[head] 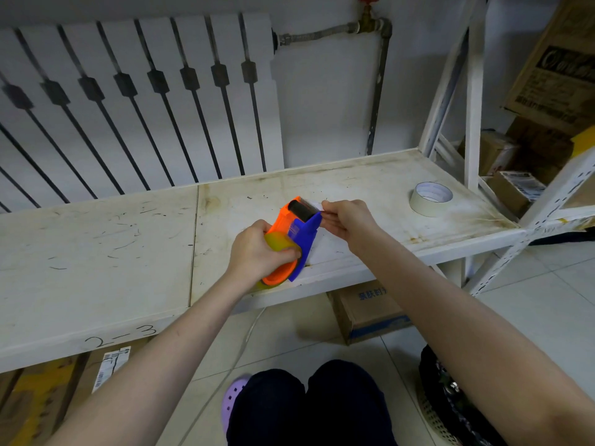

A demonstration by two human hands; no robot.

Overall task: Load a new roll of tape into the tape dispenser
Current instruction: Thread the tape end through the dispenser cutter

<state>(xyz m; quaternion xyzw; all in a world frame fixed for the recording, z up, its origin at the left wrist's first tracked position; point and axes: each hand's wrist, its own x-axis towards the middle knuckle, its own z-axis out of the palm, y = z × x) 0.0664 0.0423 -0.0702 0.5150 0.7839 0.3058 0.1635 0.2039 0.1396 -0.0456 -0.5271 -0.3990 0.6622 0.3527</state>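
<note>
Left hand (pixel 254 252) wraps round the tape dispenser (pixel 283 220) and the yellow tape roll (pixel 277 241) seated in it, just over the front edge of the white shelf (pixel 96 252). Right hand (pixel 347 220) pinches the blue flap (pixel 306 231) at its far tip. I see open shelf to the left. Spare roll (pixel 430 194) lies well right, near the shelf upright (pixel 473 91). Radiator (pixel 128 91) stands behind, cardboard box (pixel 363 313) below.

- Your left hand (pixel 257 252) grips the tape dispenser (pixel 297 226), fingers curled round the yellow tape roll (pixel 278 241) seated in it.
- Your right hand (pixel 349 223) pinches at its toothed end, touching the blue flap (pixel 310 225); whether tape is pinched too is unclear.
- White tape roll (pixel 430 197) lies flat on the shelf (pixel 96 252), beyond and right of your right hand, well apart.
</note>
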